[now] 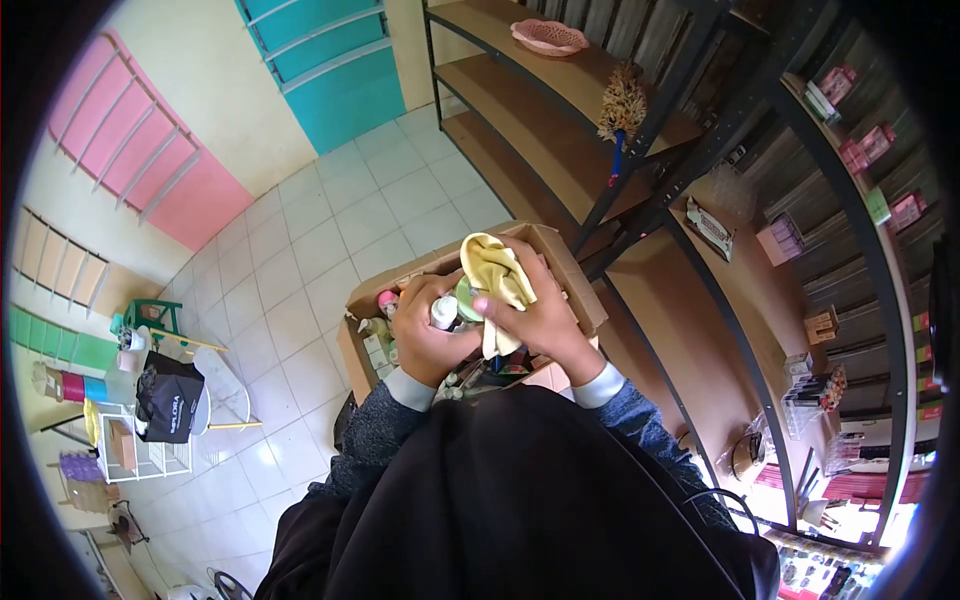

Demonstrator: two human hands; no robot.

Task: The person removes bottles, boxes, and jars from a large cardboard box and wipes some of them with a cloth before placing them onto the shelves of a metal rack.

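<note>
Both hands are over an open cardboard box (575, 256) filled with bottles and small packages. My left hand (425, 332) is closed around a small bottle with a white cap (444, 312). In my right hand (545, 318) is a folded yellow cloth (495, 275), gripped between thumb and fingers and pressed against a light green part beside the white cap. The cloth's lower end hangs down between the hands. The palm-side fingers of both hands are partly hidden.
Brown shelves (640, 300) on dark frames stand to the right, holding a pink basket (548, 38), a duster (622, 105) and small packages. At the left are a black bag (168, 398), a white rack (150, 460) and a green stool (150, 318) on the tiled floor.
</note>
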